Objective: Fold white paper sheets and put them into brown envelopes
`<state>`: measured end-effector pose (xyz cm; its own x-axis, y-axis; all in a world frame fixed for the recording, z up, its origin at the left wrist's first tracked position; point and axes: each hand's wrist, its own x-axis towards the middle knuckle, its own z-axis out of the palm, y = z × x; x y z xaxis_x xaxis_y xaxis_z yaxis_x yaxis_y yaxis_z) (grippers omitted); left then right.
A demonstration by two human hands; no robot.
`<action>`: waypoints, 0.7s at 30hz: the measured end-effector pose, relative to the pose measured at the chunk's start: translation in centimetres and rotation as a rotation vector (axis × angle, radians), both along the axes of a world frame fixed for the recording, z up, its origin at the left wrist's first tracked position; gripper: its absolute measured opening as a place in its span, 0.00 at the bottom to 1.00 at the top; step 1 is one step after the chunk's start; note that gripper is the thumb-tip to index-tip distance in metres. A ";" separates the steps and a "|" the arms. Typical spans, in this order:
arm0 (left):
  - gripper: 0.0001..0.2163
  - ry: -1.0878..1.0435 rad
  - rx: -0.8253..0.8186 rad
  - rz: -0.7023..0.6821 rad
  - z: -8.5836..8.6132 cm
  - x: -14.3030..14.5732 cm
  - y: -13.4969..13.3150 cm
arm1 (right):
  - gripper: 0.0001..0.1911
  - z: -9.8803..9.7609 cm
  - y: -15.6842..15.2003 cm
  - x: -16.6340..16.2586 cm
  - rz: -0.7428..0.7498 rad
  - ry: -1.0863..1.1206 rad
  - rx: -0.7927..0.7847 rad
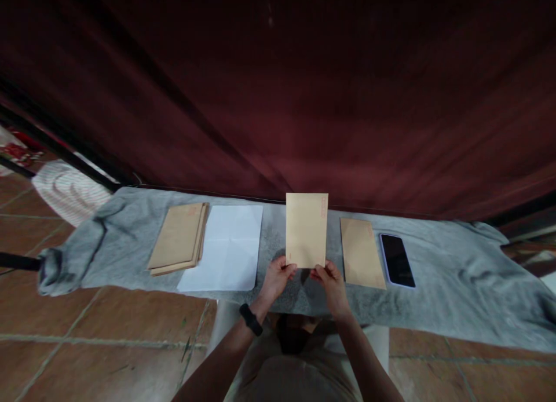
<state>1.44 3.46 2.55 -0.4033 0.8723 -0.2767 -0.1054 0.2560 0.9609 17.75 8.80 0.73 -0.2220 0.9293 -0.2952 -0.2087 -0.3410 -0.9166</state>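
Note:
A brown paper envelope (306,231) with faint red print along its right edge is held up over the cloth-covered surface. My left hand (278,277) pinches its lower left corner, and my right hand (330,281) pinches the lower right corner. To the right, another brown envelope (362,253) lies flat on the cloth. Left of my hands are white paper sheets (232,248) with a crease across the middle. A stack of brown envelopes (178,237) overlaps the left edge of the sheets.
A phone (397,260) with a dark screen lies right of the single envelope. Grey cloth (456,274) covers the narrow surface. Behind it rises a dark red panel (278,112). Brown floor tiles (130,338) show below, and a striped cloth (72,187) hangs at far left.

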 end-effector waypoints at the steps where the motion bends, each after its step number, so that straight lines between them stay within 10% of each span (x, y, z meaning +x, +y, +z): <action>1: 0.08 -0.007 -0.004 0.003 0.0 0.0 0.0 | 0.18 0.1 0.1 0.0 0.006 0.008 -0.014; 13: 0.23 -0.157 0.081 0.255 1.7 2.8 -0.3 | 0.18 3.5 0.0 0.5 -0.129 -0.237 0.297; 21: 0.20 -0.289 0.179 0.148 3.0 5.2 0.6 | 0.23 2.7 -3.3 -0.3 0.147 -0.489 0.699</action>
<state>6.61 4.05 5.51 -0.4564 0.8553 -0.2455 -0.4021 0.0479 0.9143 17.40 5.49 3.39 -0.3510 0.9052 0.2398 0.2658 0.3418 -0.9014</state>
